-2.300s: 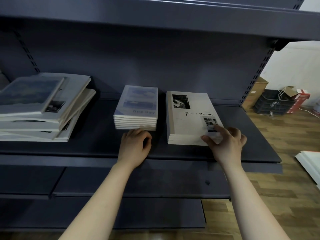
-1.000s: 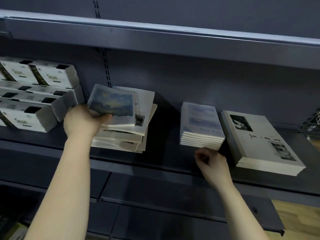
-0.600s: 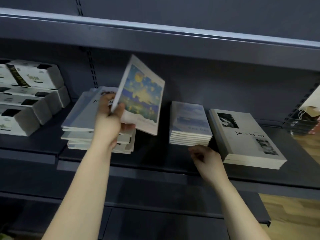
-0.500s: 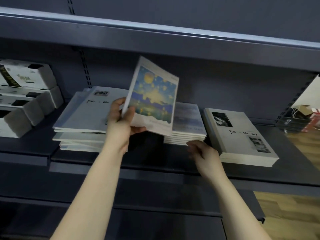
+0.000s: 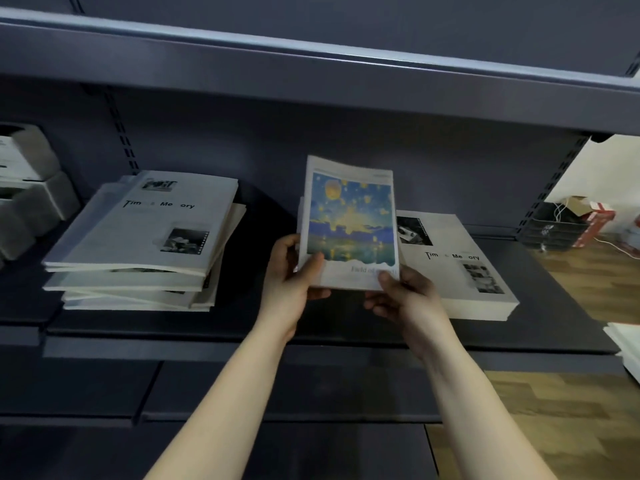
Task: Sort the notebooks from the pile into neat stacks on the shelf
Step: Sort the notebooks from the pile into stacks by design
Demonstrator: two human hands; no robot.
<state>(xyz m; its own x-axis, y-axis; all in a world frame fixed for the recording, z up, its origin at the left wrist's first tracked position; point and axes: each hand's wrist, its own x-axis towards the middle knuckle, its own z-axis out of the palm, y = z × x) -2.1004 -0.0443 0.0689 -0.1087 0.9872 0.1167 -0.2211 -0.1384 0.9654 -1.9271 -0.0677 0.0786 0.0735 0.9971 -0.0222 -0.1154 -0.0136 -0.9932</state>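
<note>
Notebook, lantern-sky cover, tilted up over middle of shelf. Left hand grips its lower left corner, thumb on cover. Right hand pinches lower right corner. Left: untidy pile, grey cover on top. Right, just beside notebook: neat stack, same grey cover. Boxes at far left edge.

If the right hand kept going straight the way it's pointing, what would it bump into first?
The right hand pinches the lantern notebook, which would travel along. Beyond, probably the shelf's back wall, though the notebook hides what lies behind it. The Time Memory stack sits just to the side.
</note>
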